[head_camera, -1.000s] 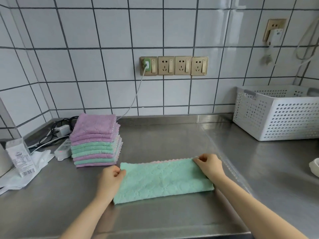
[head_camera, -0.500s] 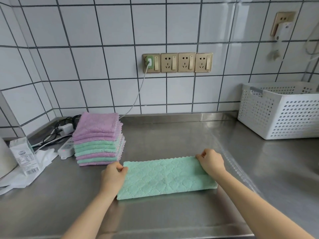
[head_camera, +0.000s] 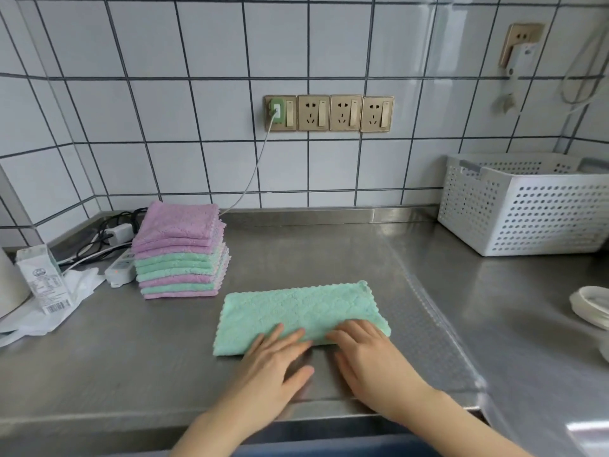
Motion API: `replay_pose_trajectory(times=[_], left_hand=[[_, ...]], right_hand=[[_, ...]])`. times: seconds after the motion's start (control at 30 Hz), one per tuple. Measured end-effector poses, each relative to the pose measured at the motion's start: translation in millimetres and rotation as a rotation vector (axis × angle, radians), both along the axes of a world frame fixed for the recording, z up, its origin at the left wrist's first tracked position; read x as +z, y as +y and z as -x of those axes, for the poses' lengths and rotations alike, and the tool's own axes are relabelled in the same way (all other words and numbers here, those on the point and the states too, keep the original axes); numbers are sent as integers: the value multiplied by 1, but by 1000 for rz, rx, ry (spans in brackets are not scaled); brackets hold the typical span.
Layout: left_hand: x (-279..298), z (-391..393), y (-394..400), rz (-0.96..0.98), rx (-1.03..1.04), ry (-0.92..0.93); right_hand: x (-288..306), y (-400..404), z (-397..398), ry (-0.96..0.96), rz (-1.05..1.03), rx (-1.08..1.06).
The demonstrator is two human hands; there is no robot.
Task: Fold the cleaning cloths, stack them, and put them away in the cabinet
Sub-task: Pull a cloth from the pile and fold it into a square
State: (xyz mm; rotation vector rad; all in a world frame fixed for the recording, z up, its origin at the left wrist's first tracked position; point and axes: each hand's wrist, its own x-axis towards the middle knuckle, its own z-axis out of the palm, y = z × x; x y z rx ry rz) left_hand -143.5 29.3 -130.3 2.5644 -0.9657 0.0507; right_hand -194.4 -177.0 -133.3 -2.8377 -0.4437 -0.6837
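Observation:
A green cleaning cloth (head_camera: 298, 308), folded once into a long strip, lies flat on the steel counter (head_camera: 131, 357). My left hand (head_camera: 275, 361) and my right hand (head_camera: 365, 352) lie side by side with straight fingers, their fingertips touching the cloth's near edge. A stack of folded purple and green cloths (head_camera: 179, 250) stands behind and to the left of the strip, apart from both hands.
A white perforated basket (head_camera: 527, 206) sits at the back right. A power strip with cables (head_camera: 120, 272), a small carton (head_camera: 44, 280) and a white plastic bag (head_camera: 49, 318) crowd the left. White dishes (head_camera: 591, 306) sit at the right edge. Wall sockets (head_camera: 329, 113) are above.
Both hands left the cloth's far corners and came together at the middle of its near edge, now flat. The cloth lies folded in half with no pink edge showing.

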Motion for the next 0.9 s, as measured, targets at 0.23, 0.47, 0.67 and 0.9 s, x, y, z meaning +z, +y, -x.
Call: replay_pose_trajectory(times=[0.23, 0.47, 0.67, 0.9], left_hand=[[0, 16, 24, 41, 133, 13], [3, 16, 6, -22, 236, 19], [5, 19, -25, 4, 115, 18], [-1, 16, -42, 157, -175, 158]], right_hand=[[-7, -43, 12, 46, 32, -146], [-1, -59, -3, 54, 149, -326], [42, -17, 34, 55, -17, -117], [83, -21, 60, 165, -387, 55]])
